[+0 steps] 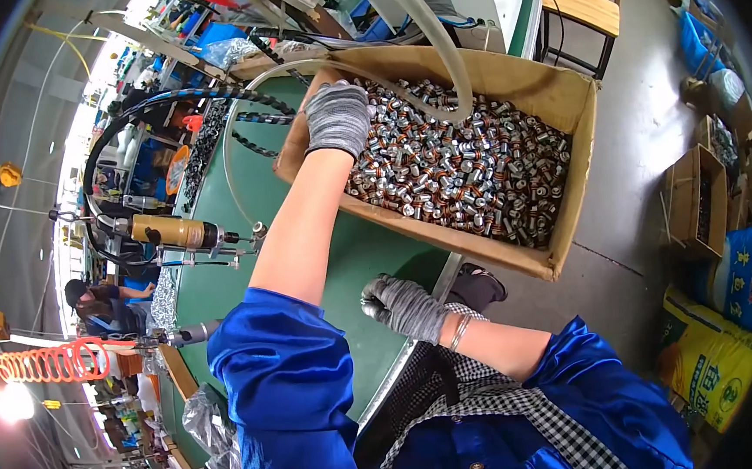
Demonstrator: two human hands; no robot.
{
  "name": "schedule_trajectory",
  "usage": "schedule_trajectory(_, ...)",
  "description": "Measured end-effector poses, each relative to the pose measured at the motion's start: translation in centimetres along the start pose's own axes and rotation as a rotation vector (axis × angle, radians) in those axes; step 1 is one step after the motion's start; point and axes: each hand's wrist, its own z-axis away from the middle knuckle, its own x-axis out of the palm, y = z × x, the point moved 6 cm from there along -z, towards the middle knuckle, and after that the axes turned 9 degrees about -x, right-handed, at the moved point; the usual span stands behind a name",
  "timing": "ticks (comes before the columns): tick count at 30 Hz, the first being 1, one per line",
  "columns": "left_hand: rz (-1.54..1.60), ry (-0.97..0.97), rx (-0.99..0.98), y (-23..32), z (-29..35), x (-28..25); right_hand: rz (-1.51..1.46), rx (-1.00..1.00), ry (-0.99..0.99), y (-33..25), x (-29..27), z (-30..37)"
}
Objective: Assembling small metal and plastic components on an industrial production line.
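Observation:
A cardboard box [446, 232] holds a heap of small cylindrical metal fittings [458, 163] with orange-brown bands. My left hand [337, 119], in a grey striped knit glove, is at the box's left end, over its wall and the nearest fittings. Its fingertips are hidden, so I cannot see what they grip. Gloved the same way, my right hand [406, 308] hovers near the front edge of the green worktable [344, 276]. Its fingers are curled together, and whatever may be inside them does not show.
A brass-coloured pneumatic tool [175, 232] points across the worktable from the left. A clear hose [456, 72] loops over the box. Orange coiled tubing [54, 362] and a plastic bag [211, 425] are at lower left. Sacks [716, 354] and a carton [694, 199] stand on the right floor.

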Motion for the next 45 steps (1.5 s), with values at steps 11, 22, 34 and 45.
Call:
schedule_trajectory(11,-0.047,-0.101,-0.063,0.2,-1.6,0.9,0.013,-0.032,0.009,-0.2,0.0,0.0)
schedule_trajectory(22,0.072,-0.198,-0.019,0.0,-2.3,1.2,0.027,-0.004,-0.028,0.0,-0.1,0.0)
schedule_trajectory(34,0.162,-0.137,-0.074,-0.7,-2.8,2.4,0.023,-0.017,-0.021,-0.1,0.1,-0.1)
schedule_trajectory(45,0.098,-0.112,-0.106,0.5,-1.7,0.9,0.054,-0.012,-0.031,0.0,0.3,0.0)
